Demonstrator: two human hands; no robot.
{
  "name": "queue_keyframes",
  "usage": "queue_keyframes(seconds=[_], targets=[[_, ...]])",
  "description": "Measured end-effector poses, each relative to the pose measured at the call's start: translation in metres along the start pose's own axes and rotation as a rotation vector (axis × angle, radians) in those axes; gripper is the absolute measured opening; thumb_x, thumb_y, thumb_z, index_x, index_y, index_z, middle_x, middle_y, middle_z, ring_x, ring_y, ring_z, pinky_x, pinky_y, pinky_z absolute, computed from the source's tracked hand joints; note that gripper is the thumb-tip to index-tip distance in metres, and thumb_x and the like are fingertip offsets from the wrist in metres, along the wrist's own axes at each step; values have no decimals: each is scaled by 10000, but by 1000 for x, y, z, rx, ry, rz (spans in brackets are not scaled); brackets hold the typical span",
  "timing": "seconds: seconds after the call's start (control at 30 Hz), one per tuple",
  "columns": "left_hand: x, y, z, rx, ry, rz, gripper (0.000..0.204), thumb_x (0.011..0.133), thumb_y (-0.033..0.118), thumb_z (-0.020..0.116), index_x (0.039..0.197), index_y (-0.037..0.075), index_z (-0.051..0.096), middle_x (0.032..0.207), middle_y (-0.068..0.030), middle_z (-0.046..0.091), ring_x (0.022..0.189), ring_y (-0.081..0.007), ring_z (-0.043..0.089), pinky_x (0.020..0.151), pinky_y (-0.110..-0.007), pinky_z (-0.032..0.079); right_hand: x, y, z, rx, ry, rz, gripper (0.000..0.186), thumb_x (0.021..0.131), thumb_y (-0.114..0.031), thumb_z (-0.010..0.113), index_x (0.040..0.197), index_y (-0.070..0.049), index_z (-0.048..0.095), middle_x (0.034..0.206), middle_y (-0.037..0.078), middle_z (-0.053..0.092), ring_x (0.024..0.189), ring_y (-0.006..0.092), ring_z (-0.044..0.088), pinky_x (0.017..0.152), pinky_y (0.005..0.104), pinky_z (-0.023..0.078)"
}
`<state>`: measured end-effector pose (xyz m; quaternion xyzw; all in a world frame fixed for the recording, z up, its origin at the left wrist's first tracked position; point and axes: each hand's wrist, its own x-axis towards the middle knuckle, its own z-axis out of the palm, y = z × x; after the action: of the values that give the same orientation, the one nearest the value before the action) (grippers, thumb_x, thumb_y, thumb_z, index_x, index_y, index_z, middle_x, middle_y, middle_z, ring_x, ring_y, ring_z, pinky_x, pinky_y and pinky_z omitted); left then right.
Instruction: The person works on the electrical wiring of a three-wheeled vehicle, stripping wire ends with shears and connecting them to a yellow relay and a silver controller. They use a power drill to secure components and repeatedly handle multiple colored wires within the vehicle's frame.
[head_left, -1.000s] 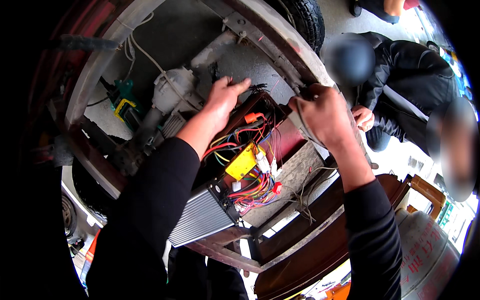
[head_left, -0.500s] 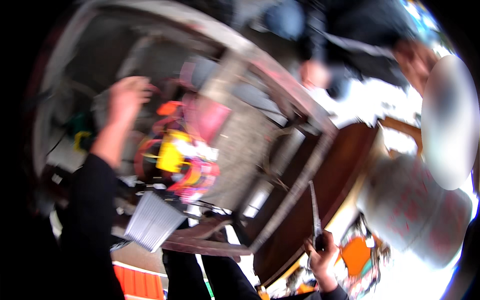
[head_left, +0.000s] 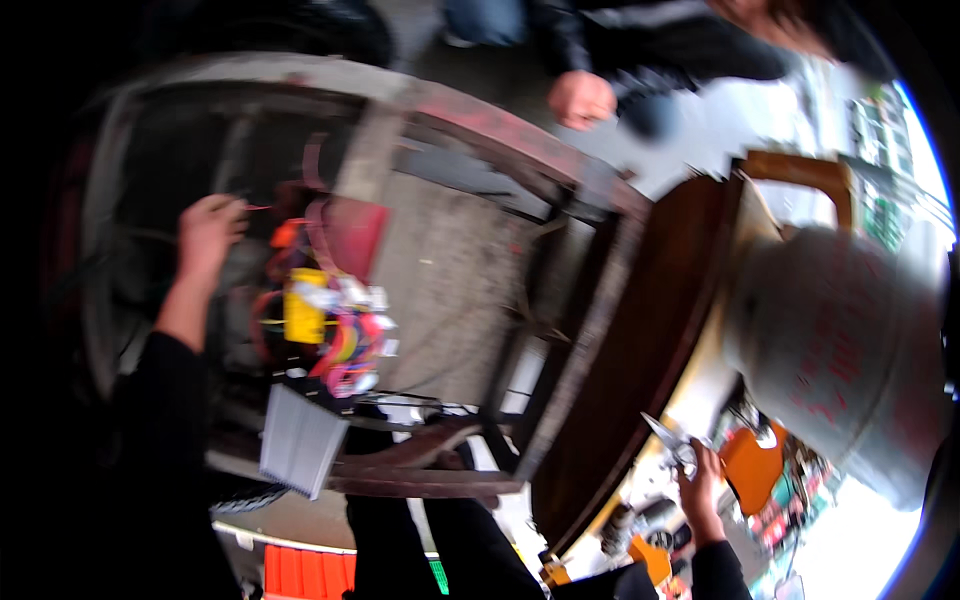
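Note:
My left hand is over the left part of a worn frame, its fingertips pinched on a thin red wire. To its right lies a bundle of coloured wires with white connectors, around a yellow block. A red panel stands behind the block, and a silver finned metal piece is in front. My right hand is at the lower right, beyond the dark curved panel, closed around a silver pointed tool. Blur hides the tool's exact kind.
The frame's reddish rail runs along the far side. A brown curved panel stands to its right. Further right are a grey drum and cluttered tools with an orange piece. Another person's hand is at the back. An orange crate sits below.
The view has shifted and turned. My right hand has moved right, away from the frame, over the cluttered tools; the long thin tool in it no longer shows the same way. My left hand stays by the wires.

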<state>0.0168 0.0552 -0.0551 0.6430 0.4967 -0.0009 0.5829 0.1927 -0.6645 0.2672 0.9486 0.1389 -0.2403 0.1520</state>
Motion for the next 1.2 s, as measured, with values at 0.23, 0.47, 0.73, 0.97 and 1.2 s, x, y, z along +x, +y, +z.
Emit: queue_keyframes(seconds=[0.23,0.47,0.73,0.97,1.2], targets=[[-22,38,5,320,80,122,184,917,143,668,992,-24,691,838,-74,716,732,-113,645,670,-273,510,51,-177,-71,618,36,10,107,950,-55,611,964,34,669,781,104,693,702,164,677,640,328,551],[-26,45,-5,390,19,260,194,881,130,697,1003,-21,701,817,-104,716,728,-130,645,695,-292,506,212,-551,-86,260,-95,-710,147,846,-135,657,894,-9,717,886,230,702,879,388,694,787,460,563],[-17,53,-1,503,42,547,106,870,85,675,951,18,665,886,-138,678,812,-278,667,726,-359,511,257,-625,-52,173,-215,-410,304,864,-186,671,1152,-100,713,1242,117,678,1184,294,633,947,372,533],[-23,43,-4,547,65,657,122,830,73,697,938,29,663,967,-114,660,936,-322,631,816,-402,512,253,-608,-21,342,41,-947,226,861,-162,604,1048,-162,730,1023,145,714,1079,325,618,952,418,509],[-31,42,1,572,146,892,122,820,61,699,930,27,658,978,-110,660,977,-319,621,843,-401,504,251,-631,-15,206,-229,-829,207,830,-155,630,989,-159,763,1050,147,719,1029,331,674,890,410,543]])
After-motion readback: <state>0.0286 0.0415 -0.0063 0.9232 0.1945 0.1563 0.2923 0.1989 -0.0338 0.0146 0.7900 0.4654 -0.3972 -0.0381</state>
